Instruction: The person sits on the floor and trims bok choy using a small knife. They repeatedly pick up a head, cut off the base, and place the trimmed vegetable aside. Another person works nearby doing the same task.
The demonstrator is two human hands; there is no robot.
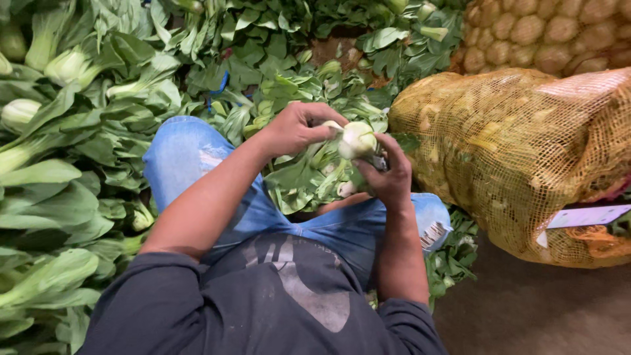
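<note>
Left hand [296,128]: curled around the leafy end of a bok choy [348,148], fingers closed on it.
Right hand [389,174]: wraps the same bok choy from the far side, near its pale cut base; a small dark item shows at the fingers, cannot tell what.
Bok choy: held between both hands above the lap, white stem end up, green leaves hanging down toward the knees.
Jeans [190,154]: blue, ripped, person sits with knees apart.
Loose greens [72,151]: heaped left and ahead, pale stems mixed in.
Mesh sack [519,158]: yellow net, full, just right of the hands.
Floor [526,309]: bare, dark, lower right.
</note>
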